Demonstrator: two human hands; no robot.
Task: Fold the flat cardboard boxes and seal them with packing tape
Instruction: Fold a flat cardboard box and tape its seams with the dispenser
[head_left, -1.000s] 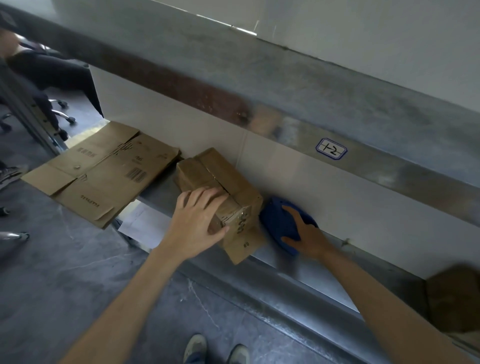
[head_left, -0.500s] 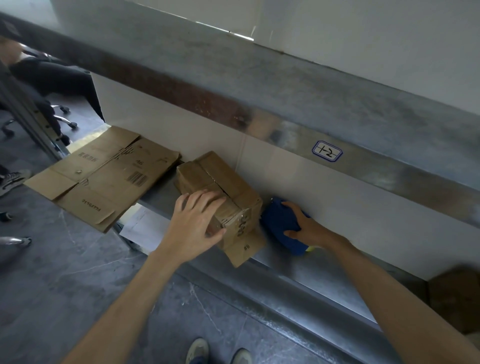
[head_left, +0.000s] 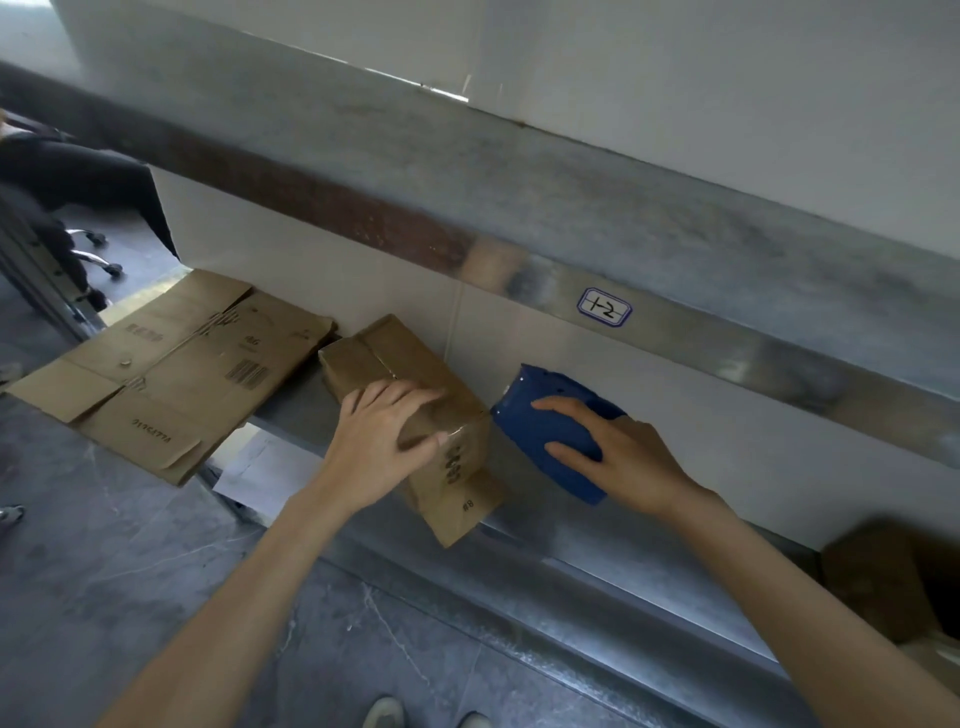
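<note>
Box: small brown cardboard box (head_left: 384, 348), folded up, clear tape along top seam; sits askew on grey metal counter (head_left: 613, 556), overhangs front edge at near corner.
Left grip (head_left: 379, 441): curls fingers over box top, sets thumb against near side, clamps box in place.
Right grip (head_left: 623, 457): wraps round blue plastic tape dispenser (head_left: 524, 431), just right of box.
Risk: tipping off the front edge, likely from downward pressure on the overhanging corner; crooked tape, likely from a swivel under the dispenser's pull.
Edges: white wall panel (head_left: 311, 280) close behind; flat brown cardboard sheet (head_left: 171, 374) to the left, also overhanging.
Room: bare counter to the right, as far as a blurred brown box (head_left: 872, 582).
</note>
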